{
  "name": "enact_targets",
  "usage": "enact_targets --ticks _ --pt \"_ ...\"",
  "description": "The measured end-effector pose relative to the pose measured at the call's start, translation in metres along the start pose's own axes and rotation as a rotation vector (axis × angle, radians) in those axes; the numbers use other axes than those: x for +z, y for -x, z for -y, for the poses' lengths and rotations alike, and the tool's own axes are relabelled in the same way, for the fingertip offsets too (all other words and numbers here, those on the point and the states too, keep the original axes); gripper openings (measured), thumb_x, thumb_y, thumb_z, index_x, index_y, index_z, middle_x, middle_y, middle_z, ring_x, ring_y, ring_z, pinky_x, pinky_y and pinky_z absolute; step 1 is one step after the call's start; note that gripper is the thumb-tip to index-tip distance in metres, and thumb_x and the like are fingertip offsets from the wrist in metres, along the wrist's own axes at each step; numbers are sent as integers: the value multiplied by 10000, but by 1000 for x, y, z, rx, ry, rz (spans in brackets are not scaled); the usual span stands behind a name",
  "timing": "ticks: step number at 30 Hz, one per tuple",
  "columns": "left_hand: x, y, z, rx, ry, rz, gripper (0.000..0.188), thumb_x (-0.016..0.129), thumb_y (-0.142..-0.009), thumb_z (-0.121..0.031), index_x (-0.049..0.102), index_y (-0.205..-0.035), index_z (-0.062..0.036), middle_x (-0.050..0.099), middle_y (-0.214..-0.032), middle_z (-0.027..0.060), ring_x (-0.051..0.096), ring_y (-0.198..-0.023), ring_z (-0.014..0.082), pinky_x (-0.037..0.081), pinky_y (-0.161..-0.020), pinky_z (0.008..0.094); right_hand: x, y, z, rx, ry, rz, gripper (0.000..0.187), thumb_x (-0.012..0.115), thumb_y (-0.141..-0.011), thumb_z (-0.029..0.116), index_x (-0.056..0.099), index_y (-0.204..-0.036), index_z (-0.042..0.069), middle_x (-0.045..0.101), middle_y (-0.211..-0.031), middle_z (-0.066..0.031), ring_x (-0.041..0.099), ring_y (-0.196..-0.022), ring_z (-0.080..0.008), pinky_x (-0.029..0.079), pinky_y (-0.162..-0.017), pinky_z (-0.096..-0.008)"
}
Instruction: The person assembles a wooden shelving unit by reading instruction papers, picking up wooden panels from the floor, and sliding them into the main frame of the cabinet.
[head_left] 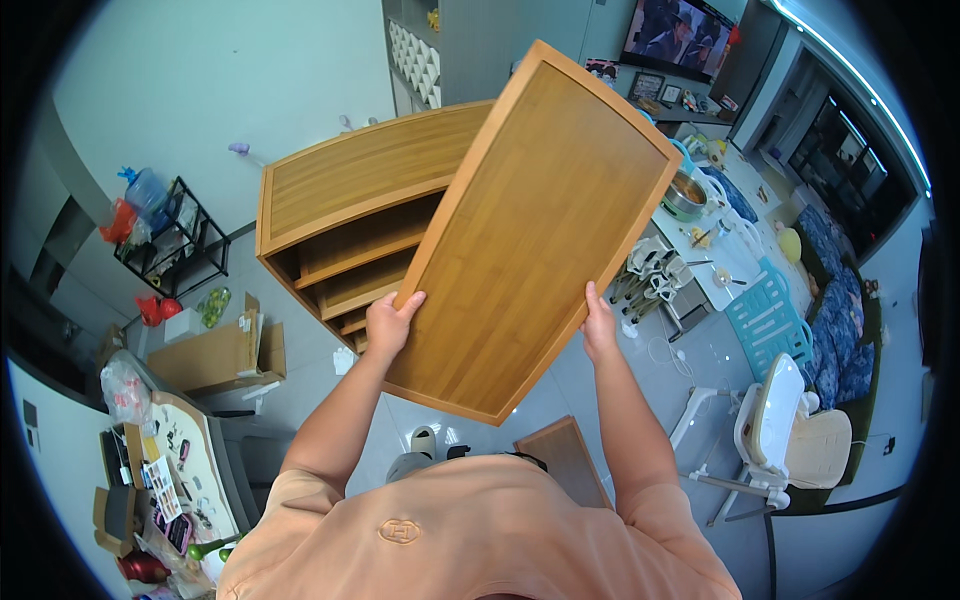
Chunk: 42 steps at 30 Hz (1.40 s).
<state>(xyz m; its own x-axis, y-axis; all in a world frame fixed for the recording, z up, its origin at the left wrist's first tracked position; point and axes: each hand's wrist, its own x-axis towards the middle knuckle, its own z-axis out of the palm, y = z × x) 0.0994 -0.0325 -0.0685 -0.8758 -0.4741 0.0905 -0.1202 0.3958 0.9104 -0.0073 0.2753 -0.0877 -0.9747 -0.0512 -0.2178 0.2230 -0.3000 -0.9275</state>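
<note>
A large framed wooden panel [540, 230], like a cabinet door, is held up tilted in front of me. My left hand [391, 322] grips its left edge, thumb on the front face. On the opposite edge, my right hand [599, 322] is closed the same way; the fingers of both hands are partly hidden behind the wood. Behind the panel stands a wooden cabinet [370, 155] with an exposed front showing several shelves [370, 250]. The panel covers the cabinet's right part. Another brown panel [565, 460] lies on the floor near my feet.
A cardboard box [215, 350] and a black rack [180, 245] stand at left. A cluttered table [215, 450] is at lower left. To the right are a high chair [775, 430], a blue plastic gate [770, 315], folded stools [655, 270] and a white table [705, 285] with a pot.
</note>
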Motion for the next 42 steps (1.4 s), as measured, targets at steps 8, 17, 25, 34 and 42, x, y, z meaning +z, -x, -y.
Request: enact_targets --ticks 8,17,25,34,42 --pt "12 -4 14 -66 253 -40 349 602 -819 -286 614 -919 48 638 -806 72 573 -707 114 455 -647 254 -4 10 -5 9 -126 197 479 569 -834 347 463 -1133 -13 536 -1116 -93 508 -1015 -173 394 -859 -285" --pt "36 -5 -14 -154 304 -105 396 570 -838 -341 597 -931 43 622 -827 68 554 -729 115 447 -673 254 -22 23 1 8 9 247 372 530 -867 287 509 -1108 5 577 -1042 -64 534 -957 -131 410 -823 -250" --pt "63 3 -43 -133 277 -64 371 571 -839 -311 593 -955 41 627 -854 83 571 -734 122 449 -669 253 -50 20 -18 -27 51 38 416 481 -885 341 511 -1087 -21 577 -1026 -81 539 -936 -142 418 -804 -260" --pt "129 11 -48 -49 -156 224 423 592 -763 -445 631 -872 -38 626 -765 161 601 -715 291 451 -631 365 -100 40 -74 49 -282 -398 475 410 -901 400 510 -1059 -37 570 -1008 -109 561 -889 -197 455 -765 -304" --pt "156 13 -9 -180 -344 380 426 547 -788 -453 609 -863 -38 624 -777 152 593 -736 293 445 -653 381 -128 67 -128 110 -217 -537 453 460 -882 373 534 -1006 -56 576 -946 -86 530 -875 -169 428 -766 -305"
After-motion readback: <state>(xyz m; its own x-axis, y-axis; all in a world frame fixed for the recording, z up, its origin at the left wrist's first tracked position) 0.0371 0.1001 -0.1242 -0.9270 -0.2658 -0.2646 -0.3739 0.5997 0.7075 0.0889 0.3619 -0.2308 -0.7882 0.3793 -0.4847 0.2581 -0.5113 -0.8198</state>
